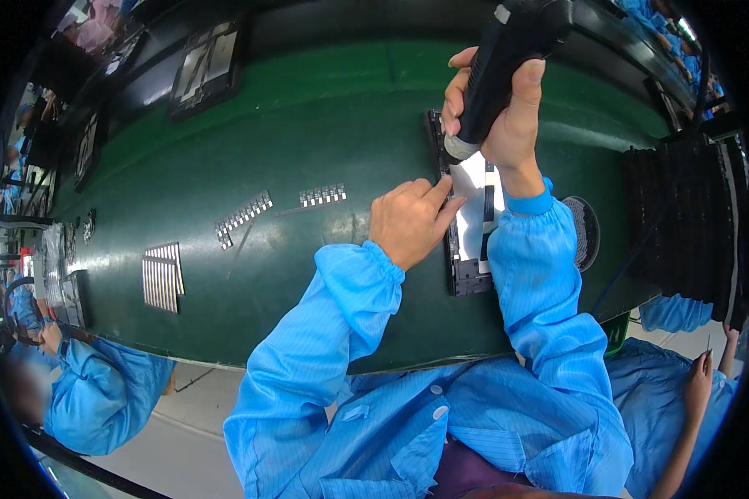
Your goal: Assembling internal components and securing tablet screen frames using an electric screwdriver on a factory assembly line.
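Note:
My right hand (512, 116) is wrapped round a black electric screwdriver (499, 66), its tip pointing down at the upper part of a flat device housing (472, 279). The housing is a long black frame with a shiny silver panel inside, lying on the green table. My right hand and forearm cover part of it. Against the housing's left edge rests my left hand (410, 218), index finger and thumb stretched out and apart, the other fingers bent. No object shows in it. The exact spot under the screwdriver tip is hard to make out.
A round dish (587, 233) of small parts stands right of my right forearm, before a tall black stack (678, 220). Strips of small parts (243, 219) and a striped silver sheet (161, 279) lie left. Another black housing (208, 66) sits at the back. Co-workers in blue (112, 391) flank me.

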`<state>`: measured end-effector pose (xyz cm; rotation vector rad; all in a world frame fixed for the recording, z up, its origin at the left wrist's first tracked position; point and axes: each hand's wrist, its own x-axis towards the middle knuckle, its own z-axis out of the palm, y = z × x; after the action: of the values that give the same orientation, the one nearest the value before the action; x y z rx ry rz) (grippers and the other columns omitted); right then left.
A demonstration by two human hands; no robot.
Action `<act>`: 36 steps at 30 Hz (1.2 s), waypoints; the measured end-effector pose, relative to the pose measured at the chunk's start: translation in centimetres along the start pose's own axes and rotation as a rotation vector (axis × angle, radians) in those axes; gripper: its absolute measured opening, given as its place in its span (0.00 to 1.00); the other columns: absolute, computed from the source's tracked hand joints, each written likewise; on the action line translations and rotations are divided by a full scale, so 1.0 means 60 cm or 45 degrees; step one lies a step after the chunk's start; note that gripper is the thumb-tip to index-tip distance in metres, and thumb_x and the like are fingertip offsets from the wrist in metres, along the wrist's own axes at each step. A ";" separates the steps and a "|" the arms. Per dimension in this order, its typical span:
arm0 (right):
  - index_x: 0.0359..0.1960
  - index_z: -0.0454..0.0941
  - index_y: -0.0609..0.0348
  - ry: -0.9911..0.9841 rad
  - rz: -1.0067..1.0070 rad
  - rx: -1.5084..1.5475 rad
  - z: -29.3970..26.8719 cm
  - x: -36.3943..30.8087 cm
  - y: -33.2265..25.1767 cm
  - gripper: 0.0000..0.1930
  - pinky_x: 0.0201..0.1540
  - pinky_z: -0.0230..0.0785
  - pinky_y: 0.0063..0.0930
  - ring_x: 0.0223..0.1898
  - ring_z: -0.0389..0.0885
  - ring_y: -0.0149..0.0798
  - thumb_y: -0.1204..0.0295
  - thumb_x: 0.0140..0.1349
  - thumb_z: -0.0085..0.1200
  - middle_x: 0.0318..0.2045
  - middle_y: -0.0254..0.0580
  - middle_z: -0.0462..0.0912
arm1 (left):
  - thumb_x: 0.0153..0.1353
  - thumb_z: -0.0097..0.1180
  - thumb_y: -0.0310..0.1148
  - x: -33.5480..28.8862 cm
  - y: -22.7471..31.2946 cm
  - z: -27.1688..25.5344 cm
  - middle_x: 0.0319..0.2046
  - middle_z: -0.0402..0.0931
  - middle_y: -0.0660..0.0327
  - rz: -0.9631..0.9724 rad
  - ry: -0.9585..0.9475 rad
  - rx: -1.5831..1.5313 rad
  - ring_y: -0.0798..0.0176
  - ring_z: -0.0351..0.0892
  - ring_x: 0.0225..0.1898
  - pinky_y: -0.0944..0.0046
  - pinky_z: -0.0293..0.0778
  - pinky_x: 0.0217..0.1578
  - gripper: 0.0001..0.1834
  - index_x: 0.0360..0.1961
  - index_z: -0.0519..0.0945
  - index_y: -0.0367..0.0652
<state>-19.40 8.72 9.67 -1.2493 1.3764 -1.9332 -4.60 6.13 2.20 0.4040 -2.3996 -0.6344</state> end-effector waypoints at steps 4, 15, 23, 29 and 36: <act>0.41 0.69 0.65 0.005 -0.010 0.049 0.001 -0.003 -0.014 0.43 0.21 0.69 0.23 0.16 0.73 0.32 0.30 0.57 0.24 0.17 0.39 0.71 | 0.50 0.63 0.35 -0.006 -0.007 0.005 0.21 0.72 0.60 0.036 0.136 -0.219 0.59 0.75 0.20 0.61 0.70 0.19 0.14 0.36 0.80 0.39; 0.40 0.70 0.68 -0.020 -0.011 0.198 0.015 -0.008 -0.024 0.43 0.20 0.67 0.22 0.16 0.74 0.31 0.30 0.56 0.29 0.17 0.41 0.73 | 0.50 0.61 0.25 0.010 -0.007 -0.003 0.22 0.71 0.59 -0.223 0.221 -0.480 0.64 0.70 0.16 0.65 0.66 0.19 0.05 0.30 0.82 0.38; 0.42 0.69 0.65 -0.024 -0.032 0.133 0.018 -0.010 -0.022 0.45 0.21 0.68 0.25 0.16 0.73 0.32 0.29 0.55 0.24 0.17 0.39 0.71 | 0.46 0.66 0.24 0.014 -0.003 -0.004 0.19 0.70 0.62 -0.393 0.241 -0.540 0.73 0.66 0.17 0.72 0.63 0.18 0.10 0.31 0.80 0.35; 0.43 0.68 0.65 0.041 -0.032 0.115 -0.003 -0.004 -0.022 0.45 0.21 0.68 0.24 0.16 0.73 0.32 0.29 0.55 0.25 0.18 0.39 0.72 | 0.51 0.63 0.38 0.000 0.000 0.000 0.23 0.72 0.61 -0.059 0.118 -0.184 0.58 0.75 0.18 0.61 0.69 0.18 0.13 0.34 0.81 0.42; 0.42 0.67 0.66 0.000 0.026 0.092 -0.003 0.001 0.002 0.44 0.22 0.68 0.25 0.16 0.73 0.32 0.29 0.55 0.29 0.18 0.40 0.72 | 0.49 0.63 0.39 0.004 0.006 -0.001 0.16 0.72 0.60 -0.057 -0.012 -0.046 0.59 0.74 0.16 0.61 0.69 0.18 0.14 0.34 0.84 0.42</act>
<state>-19.58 8.71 9.59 -1.1967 1.3030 -1.9510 -4.79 6.32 2.54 0.4417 -2.3902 -0.6998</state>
